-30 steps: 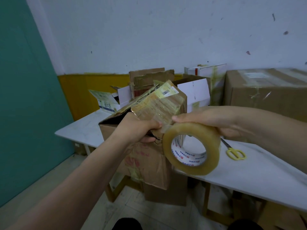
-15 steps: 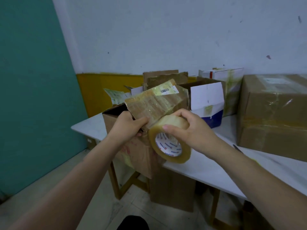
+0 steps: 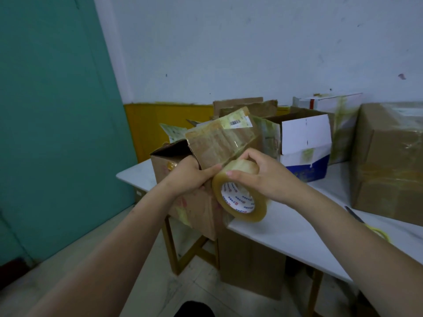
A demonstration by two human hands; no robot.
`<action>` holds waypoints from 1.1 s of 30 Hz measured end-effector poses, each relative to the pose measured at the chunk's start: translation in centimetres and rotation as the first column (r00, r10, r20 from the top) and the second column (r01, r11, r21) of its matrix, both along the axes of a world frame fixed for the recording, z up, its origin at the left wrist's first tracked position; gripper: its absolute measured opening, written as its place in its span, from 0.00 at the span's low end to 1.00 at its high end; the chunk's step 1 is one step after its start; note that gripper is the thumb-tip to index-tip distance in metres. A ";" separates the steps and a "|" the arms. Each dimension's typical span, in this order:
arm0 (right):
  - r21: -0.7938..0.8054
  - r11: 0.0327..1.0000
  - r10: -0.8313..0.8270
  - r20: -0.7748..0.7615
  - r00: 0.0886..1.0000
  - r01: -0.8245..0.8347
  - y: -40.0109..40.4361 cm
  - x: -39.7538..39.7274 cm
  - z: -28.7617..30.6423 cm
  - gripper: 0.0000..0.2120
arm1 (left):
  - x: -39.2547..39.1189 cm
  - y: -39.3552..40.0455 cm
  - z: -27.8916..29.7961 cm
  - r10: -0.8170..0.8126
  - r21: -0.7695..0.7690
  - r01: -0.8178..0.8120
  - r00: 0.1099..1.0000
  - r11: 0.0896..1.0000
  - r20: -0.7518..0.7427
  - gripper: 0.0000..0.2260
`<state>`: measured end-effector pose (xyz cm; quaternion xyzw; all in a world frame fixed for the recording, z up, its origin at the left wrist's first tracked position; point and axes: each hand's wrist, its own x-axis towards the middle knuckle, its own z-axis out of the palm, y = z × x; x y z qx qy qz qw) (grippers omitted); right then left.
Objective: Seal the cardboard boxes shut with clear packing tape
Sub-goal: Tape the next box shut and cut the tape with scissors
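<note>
A worn brown cardboard box (image 3: 194, 207) hangs over the near-left edge of the white table (image 3: 286, 232). Its top flap (image 3: 219, 143), covered in old tape with a barcode label, stands half raised. My left hand (image 3: 190, 175) grips the box's front corner just under that flap. My right hand (image 3: 258, 177) grips a roll of clear packing tape (image 3: 240, 195) from above, pressed against the box front. The roll's free end is not visible.
Behind stand an open white-and-blue box (image 3: 306, 147), a white box (image 3: 338, 115) and a large taped brown box (image 3: 389, 161) at right. Yellow-handled scissors (image 3: 375, 232) lie near my right forearm. Another brown box (image 3: 249, 259) sits under the table. A teal wall (image 3: 50, 110) is left.
My right hand brought the tape roll left and in against the box front, turning from an underhand hold to a grip from above. The view swung left, moving the scissors to the right edge.
</note>
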<state>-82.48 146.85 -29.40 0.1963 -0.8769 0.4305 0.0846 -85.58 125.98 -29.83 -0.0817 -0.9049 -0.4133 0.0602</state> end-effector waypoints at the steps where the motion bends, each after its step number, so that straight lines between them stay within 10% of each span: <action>1: 0.042 0.999 0.000 0.002 1.000 -0.001 -0.2 -0.2 0.3 0.19 | -0.1 -0.1 -0.1 0.008 -0.002 -0.008 1.000 1.000 -0.009 0.21; 8: 0.164 0.986 -0.027 0.028 0.999 0.022 -1.2 -0.7 0.0 0.21 | -0.4 0.0 -0.9 0.025 -0.001 -0.025 0.994 1.000 -0.107 0.11; 20: 0.147 0.989 0.011 0.061 0.998 -0.020 -0.4 -0.9 -0.1 0.21 | -1.1 0.4 -2.7 0.114 0.035 -0.110 0.975 0.993 -0.192 0.27; 27: 0.160 0.986 -0.062 0.092 0.994 0.046 -0.4 -1.9 -0.6 0.22 | -1.3 1.1 -2.3 0.116 -0.004 -0.122 0.953 0.993 -0.280 0.10; 33: 0.069 0.990 -0.126 0.015 0.992 0.124 0.9 -1.7 -3.4 0.35 | -1.9 4.4 -3.6 0.216 -0.007 -0.234 0.906 0.972 -0.365 0.23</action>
